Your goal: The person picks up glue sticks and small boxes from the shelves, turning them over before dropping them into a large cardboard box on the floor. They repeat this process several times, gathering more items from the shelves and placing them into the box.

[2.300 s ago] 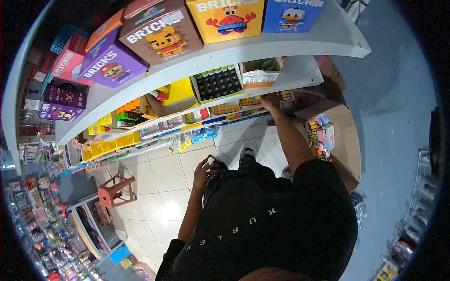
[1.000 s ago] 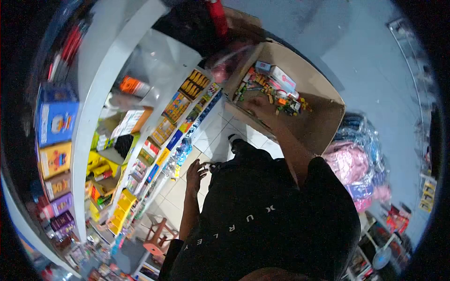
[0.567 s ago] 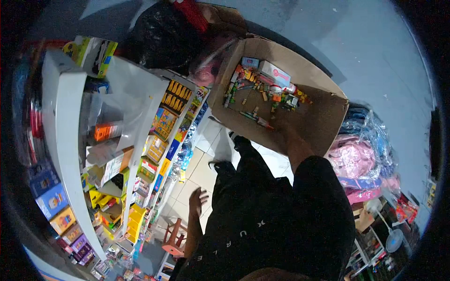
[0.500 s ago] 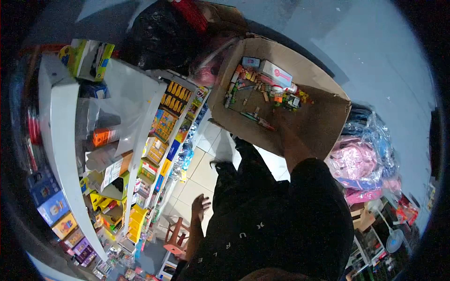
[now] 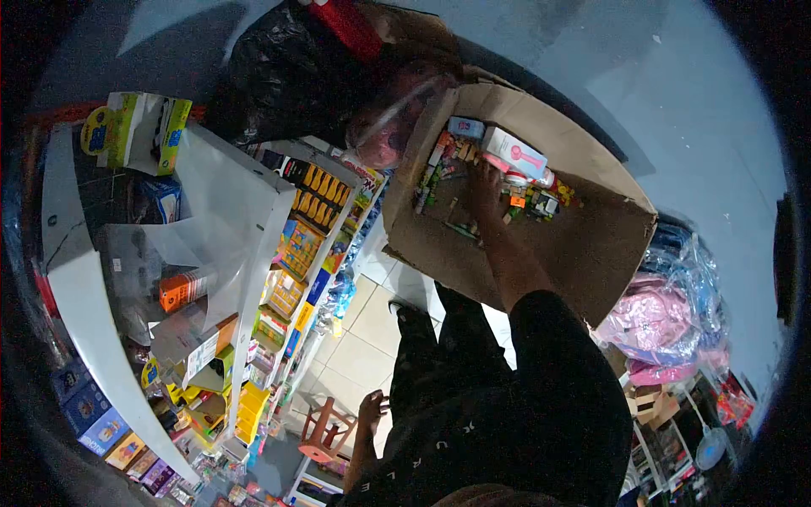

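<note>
My right hand (image 5: 484,184) reaches down into a large open cardboard box (image 5: 591,241), among small, loose, colourful pieces (image 5: 460,152) too small to name. Its fingers are dark and partly hidden, so their grip does not show. Right by the fingertips lies a white carton with a pink picture (image 5: 515,153). A small blue-grey box (image 5: 465,128) rests just beyond, and a pile of small packs (image 5: 528,203) sits to the right of the hand. My left hand (image 5: 372,410) hangs low at my side over the tiled floor, fingers loosely apart, holding nothing.
Shelves of packaged goods (image 5: 317,194) stand on the left, with a white shelf panel (image 5: 253,203) in front. A black plastic bag (image 5: 279,76) lies at the back. Plastic-wrapped pink bags (image 5: 650,313) are on the right. A reddish-brown stool (image 5: 325,429) stands near my left hand.
My right hand has moved further into the box, up and left to the pieces beside the white carton. The left hand has lowered slightly. The whole view has shifted a little.
</note>
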A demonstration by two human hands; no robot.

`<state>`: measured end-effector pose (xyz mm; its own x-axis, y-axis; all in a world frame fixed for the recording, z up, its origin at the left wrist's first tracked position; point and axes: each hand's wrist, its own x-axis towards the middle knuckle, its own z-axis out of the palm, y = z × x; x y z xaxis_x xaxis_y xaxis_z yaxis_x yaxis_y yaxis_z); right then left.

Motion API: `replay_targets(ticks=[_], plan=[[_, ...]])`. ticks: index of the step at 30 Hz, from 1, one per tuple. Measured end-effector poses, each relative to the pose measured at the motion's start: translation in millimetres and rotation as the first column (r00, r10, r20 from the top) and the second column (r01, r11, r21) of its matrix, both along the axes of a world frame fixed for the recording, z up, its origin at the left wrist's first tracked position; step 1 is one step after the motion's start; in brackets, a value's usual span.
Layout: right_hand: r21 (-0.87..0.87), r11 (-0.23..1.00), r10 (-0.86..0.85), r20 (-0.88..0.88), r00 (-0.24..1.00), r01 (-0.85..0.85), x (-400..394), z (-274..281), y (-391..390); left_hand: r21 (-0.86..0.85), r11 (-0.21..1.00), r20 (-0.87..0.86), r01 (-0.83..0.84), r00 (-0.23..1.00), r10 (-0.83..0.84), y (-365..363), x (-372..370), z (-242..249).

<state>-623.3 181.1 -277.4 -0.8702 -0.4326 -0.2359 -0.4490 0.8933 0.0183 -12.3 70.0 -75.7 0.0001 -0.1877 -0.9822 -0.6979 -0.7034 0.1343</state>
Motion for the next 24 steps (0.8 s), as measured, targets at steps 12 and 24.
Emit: replay_targets(ticks=[12, 24], plan=[[-0.211, 0.967, -0.12, 0.116, 0.986, 0.143, -4, -43, 7, -0.008, 0.997, 0.097, 0.083, 0.992, -0.082, 10, 22, 4], [-0.443, 0.799, -0.193, 0.451, 0.871, 0.406, -19, -61, 18, -0.01, 0.999, -0.005, 0.043, 0.999, -0.044, 23, 38, 2]])
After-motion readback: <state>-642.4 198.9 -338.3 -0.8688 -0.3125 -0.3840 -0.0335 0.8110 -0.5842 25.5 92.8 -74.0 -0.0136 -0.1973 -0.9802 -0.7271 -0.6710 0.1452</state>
